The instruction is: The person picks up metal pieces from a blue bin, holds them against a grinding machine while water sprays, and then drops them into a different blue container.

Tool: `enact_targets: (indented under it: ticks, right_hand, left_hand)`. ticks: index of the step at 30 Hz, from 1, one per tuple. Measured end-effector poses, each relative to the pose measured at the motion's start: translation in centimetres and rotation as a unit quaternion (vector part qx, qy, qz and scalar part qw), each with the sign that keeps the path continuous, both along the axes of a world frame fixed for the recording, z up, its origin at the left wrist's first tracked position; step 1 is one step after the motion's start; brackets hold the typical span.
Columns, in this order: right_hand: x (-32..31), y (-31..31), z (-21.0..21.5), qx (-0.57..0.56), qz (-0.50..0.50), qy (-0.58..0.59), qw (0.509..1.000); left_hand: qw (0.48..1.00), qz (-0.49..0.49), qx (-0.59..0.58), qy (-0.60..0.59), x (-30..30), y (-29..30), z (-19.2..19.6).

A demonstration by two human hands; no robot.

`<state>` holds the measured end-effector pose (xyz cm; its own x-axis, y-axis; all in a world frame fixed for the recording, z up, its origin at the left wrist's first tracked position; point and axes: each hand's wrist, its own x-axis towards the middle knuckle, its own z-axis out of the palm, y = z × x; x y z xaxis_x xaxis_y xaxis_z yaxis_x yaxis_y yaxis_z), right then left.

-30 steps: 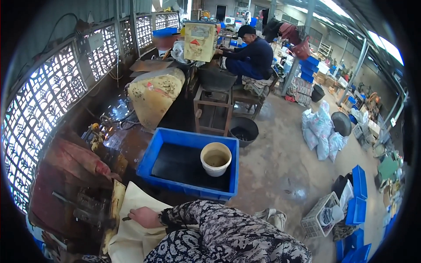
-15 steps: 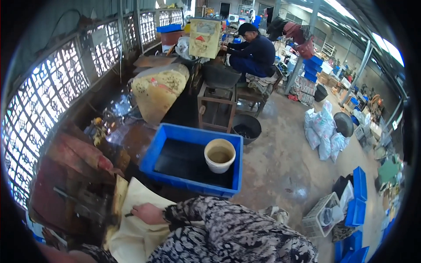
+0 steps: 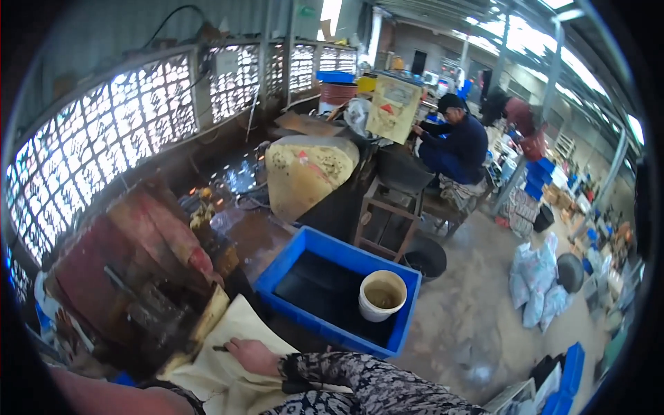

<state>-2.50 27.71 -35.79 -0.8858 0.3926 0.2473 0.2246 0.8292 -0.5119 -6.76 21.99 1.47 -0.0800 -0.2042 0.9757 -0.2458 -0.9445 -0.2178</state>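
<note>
My right hand (image 3: 254,355), in a black-and-white patterned sleeve, rests on a cream-coloured cloth or sheet (image 3: 238,325) spread over my lap. Its fingers are closed on a small dark piece (image 3: 220,348) whose kind I cannot make out. My bare left forearm enters at the lower left, and the hand at its end is beyond the picture's dark rim. Just ahead of the cloth stands a blue tub (image 3: 277,299) holding dark liquid. A cream bucket (image 3: 382,315) with murky liquid sits inside the tub, at its right end.
A wet machine with a reddish cloth (image 3: 166,232) over it stands at left, beside a wooden edge (image 3: 207,318). Farther off, a person (image 3: 453,142) sits working at a yellowish machine (image 3: 394,107). A black bucket (image 3: 425,256) and white sacks (image 3: 536,280) stand on the floor.
The view has turned left, so the surroundings appear farther right. More of my left forearm shows at the lower left. My right hand remains on the cloth with the dark piece.
</note>
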Motion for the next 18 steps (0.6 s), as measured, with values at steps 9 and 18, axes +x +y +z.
enact_targets:
  ticks: [9, 18]
  right_hand:
    - [-1.5, -1.2, -0.9, -0.03, 0.003, -0.007, 1.0]
    - [-0.8, 1.8, -1.0, -0.009, -0.035, 0.088, 0.995]
  left_hand:
    - [0.944, 0.317, -0.083, -0.04, -0.6, -0.4, -1.9]
    - [0.586, 0.784, -0.202, -0.032, -8.3, -14.6, -6.1]
